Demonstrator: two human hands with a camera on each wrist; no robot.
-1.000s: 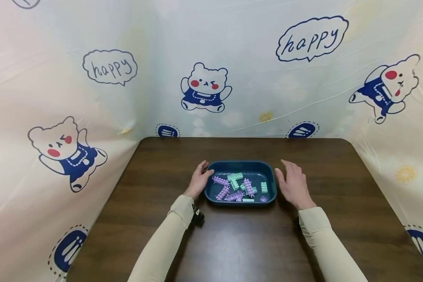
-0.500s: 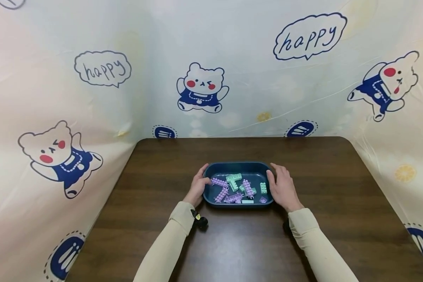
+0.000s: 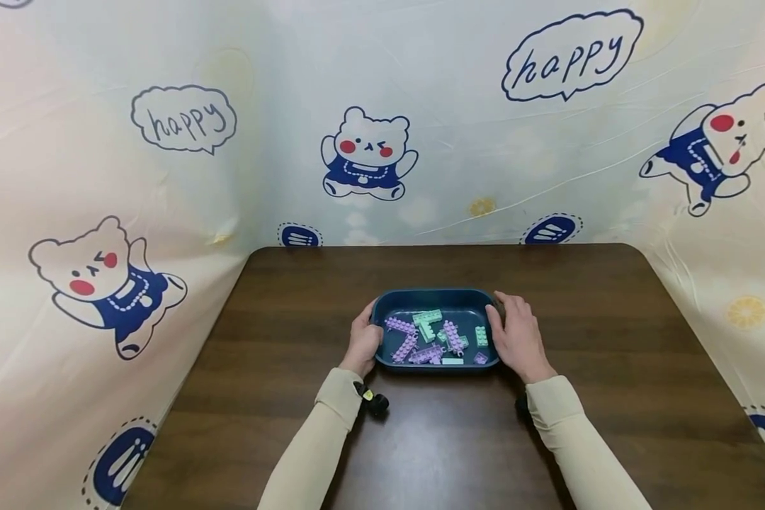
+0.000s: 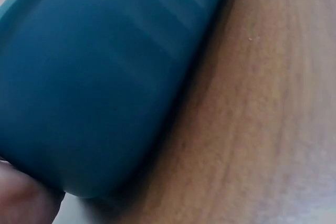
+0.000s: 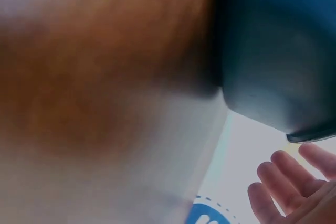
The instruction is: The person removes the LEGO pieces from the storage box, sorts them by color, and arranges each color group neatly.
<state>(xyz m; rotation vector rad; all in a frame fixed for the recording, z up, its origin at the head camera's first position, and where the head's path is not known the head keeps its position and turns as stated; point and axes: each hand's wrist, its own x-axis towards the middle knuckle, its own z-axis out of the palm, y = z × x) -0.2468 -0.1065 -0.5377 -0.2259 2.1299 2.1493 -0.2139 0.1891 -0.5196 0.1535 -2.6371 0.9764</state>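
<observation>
A dark teal tray [image 3: 438, 367] with rounded corners holds several purple toy building bricks [image 3: 426, 355] and several mint-green ones [image 3: 426, 316]. At its left end my left hand [image 3: 363, 343] grips the rim, thumb on top and fingers outside. My right hand [image 3: 518, 338] is at the right end, its thumb touching the rim. In the right wrist view, the fingers [image 5: 278, 179] of this hand are spread and nearly straight beside the tray's outer wall [image 5: 278, 61]. The left wrist view is filled mostly by the tray's side [image 4: 100, 77], with a bit of a finger at the lower left corner.
The tray is on a dark brown wooden table [image 3: 446, 439] with rounded far corners. A pale curtain [image 3: 261, 163] printed with bears and "happy" bubbles surrounds the table at the back and sides. A black device [image 3: 375, 405] is strapped at the left wrist.
My right hand has come left from beside the tray to touch its right end. My left hand has closed more firmly around the left rim. The bricks keep their arrangement.
</observation>
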